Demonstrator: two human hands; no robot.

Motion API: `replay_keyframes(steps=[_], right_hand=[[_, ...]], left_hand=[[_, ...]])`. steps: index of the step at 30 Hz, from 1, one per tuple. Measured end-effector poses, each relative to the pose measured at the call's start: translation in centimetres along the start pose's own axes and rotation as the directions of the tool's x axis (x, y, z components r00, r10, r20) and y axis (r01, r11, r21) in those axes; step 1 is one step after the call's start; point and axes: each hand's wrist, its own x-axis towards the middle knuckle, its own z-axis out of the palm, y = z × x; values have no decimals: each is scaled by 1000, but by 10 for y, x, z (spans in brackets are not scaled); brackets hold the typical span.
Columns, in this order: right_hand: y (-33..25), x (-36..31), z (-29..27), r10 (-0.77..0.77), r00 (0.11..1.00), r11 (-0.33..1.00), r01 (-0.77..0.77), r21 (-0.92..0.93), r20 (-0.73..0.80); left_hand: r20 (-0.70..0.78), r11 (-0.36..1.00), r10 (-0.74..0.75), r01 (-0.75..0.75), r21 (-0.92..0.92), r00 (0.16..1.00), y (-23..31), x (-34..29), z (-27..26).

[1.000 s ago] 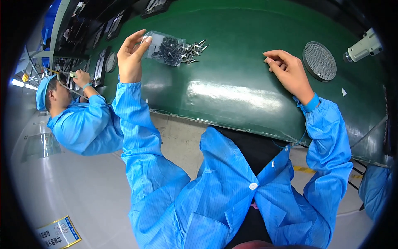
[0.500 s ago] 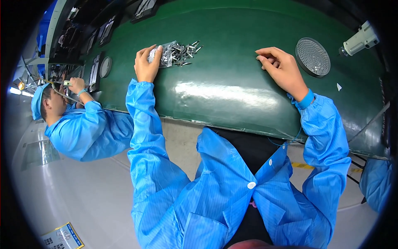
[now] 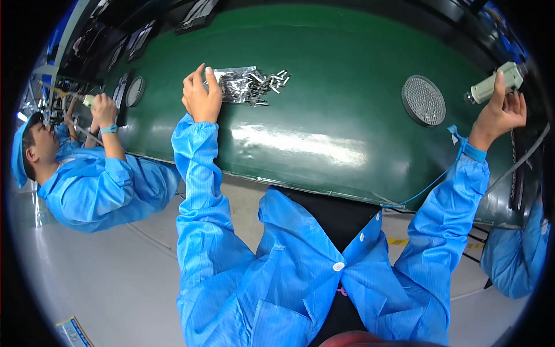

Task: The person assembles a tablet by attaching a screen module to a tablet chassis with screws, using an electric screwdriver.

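On the green bench, my left hand (image 3: 200,95) is open at the left edge of a clear plastic bag (image 3: 228,81). Its thumb lies along the bag's corner and the fingers are loosely bent, apart from the thumb. Small metal-and-black pins (image 3: 276,82) lie in a heap at the bag's right side, some showing through the film. At the far right, my right hand (image 3: 502,113) is at a pale handheld power tool (image 3: 484,91) with a dark tip. The thumb stretches up across the tool's body while the fingers sit apart below; no firm grip shows.
A round dish with a dotted surface (image 3: 424,101) lies left of the tool. A blue wrist cord (image 3: 428,186) runs from my right wrist over the bench edge. On the left, a co-worker (image 3: 98,173) in blue holds a similar tool. A grey cable (image 3: 520,165) hangs at right.
My right hand has moved right, from left of the round dish to the power tool, and its fingers have opened. My left hand remains by the bag, more of which now shows.
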Motion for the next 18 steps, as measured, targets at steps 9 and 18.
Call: replay_keyframes(steps=[9,18], right_hand=[[-1,26,1,356,824,923,-383,-30,441],[4,10,18,408,727,750,-612,252,552]], left_hand=[[-277,935,297,-337,-111,914,62,-3,-26],[10,465,862,-783,-414,507,240,-34,31]])
